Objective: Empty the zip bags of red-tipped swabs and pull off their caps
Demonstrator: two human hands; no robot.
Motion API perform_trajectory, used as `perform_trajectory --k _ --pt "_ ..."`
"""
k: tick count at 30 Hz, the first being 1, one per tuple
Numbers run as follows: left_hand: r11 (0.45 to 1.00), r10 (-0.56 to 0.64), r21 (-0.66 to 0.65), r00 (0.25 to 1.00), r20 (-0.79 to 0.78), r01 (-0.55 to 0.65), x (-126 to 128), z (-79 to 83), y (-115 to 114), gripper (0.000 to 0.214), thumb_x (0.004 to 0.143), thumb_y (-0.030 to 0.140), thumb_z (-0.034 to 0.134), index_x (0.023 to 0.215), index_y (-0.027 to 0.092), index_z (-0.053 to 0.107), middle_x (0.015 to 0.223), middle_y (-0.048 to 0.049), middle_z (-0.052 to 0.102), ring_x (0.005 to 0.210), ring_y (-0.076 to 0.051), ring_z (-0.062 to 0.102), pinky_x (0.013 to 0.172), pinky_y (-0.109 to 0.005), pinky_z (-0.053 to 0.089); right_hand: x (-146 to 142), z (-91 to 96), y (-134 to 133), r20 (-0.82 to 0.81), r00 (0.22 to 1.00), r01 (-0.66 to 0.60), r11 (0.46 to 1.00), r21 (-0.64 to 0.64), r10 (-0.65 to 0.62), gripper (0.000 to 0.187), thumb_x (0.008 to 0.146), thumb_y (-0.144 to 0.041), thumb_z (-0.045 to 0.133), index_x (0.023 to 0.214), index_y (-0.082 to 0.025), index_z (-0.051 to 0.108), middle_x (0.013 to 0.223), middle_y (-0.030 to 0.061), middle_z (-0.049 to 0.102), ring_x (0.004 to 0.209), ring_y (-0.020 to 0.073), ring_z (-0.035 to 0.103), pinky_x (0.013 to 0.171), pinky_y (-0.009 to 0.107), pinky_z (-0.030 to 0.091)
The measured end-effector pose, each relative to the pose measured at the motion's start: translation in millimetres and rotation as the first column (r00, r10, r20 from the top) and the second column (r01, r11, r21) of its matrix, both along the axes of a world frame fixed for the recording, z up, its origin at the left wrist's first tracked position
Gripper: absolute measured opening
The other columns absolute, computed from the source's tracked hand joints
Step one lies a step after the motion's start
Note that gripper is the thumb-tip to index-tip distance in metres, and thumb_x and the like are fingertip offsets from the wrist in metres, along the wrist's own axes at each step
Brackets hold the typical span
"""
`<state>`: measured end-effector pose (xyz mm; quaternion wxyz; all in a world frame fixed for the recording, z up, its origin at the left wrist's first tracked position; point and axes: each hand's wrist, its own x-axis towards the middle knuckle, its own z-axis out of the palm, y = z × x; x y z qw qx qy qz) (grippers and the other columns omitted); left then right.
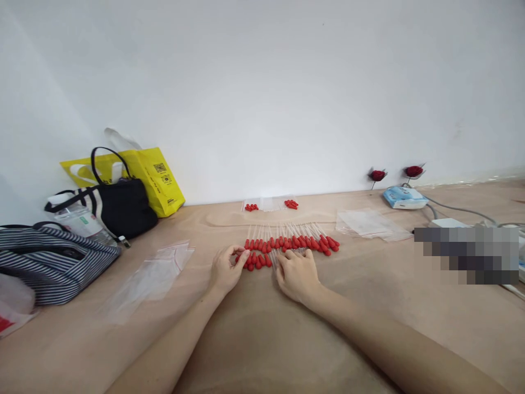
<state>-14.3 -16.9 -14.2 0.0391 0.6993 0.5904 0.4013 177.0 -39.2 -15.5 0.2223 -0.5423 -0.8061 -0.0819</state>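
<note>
A row of droppers with red rubber bulbs (pixel 301 242) and thin clear tubes pointing away lies across the middle of the table. In front of it is a shorter group of red bulbs (pixel 258 261). My left hand (pixel 227 269) is at the left end of this group, thumb and forefinger closed around a red bulb partly hidden by them. My right hand (pixel 298 274) lies palm down with bent fingers over loose clear tubes (pixel 274 258), just right of the group. The fingertips and most of these tubes are hidden.
Clear plastic bags lie at left (pixel 158 273) and right (pixel 369 224). A bag with red bulbs (pixel 291 204) is near the wall. Striped (pixel 61 268), black (pixel 131 208) and yellow bags (pixel 164 186) stand left. A blue-white pack (pixel 405 197), cables and red roses (pixel 378 175) are right.
</note>
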Motion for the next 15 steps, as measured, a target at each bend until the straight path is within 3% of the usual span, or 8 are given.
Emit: perform_trajectory --k 3,8,15 --pt "1.000 0.029 -0.009 0.996 0.078 -0.028 -2.6 -2.3 1.1 0.029 0.074 0.044 0.046 0.074 0.018 0.059 0.078 -0.0044 0.063 0.080 -0.019 0.056 0.076 -0.031 0.041 -0.9 -0.2 0.1 -0.001 1.000 -0.004 1.000 -0.004 0.004 0.021 0.080 -0.025 0.041 0.073 -0.018 0.059 0.078 0.0055 0.061 0.067 0.0153 0.055 0.063 0.033 0.020" --pt "0.960 0.148 -0.272 0.950 0.275 -0.071 -10.7 -1.5 14.8 0.036 0.071 0.048 0.045 0.079 0.016 0.059 0.078 -0.0038 0.064 0.074 -0.017 0.059 0.067 -0.026 0.044 9.8 3.0 2.1 -0.104 0.995 0.005 0.997 0.081 0.004 0.023 0.083 -0.026 0.039 0.079 -0.021 0.062 0.073 0.0025 0.062 0.066 0.0130 0.055 0.063 0.031 0.020" --pt "0.851 0.205 -0.517 0.965 0.161 -0.095 -15.3 14.8 63.8 0.027 0.057 0.040 0.063 0.049 0.015 0.059 0.047 -0.0013 0.057 0.049 -0.018 0.054 0.046 -0.025 0.038 71.7 -6.8 3.8 -0.206 0.976 -0.036 0.981 0.192 0.076 0.026 0.083 -0.026 0.040 0.074 -0.020 0.064 0.068 0.0009 0.062 0.063 0.0113 0.054 0.064 0.029 0.024"
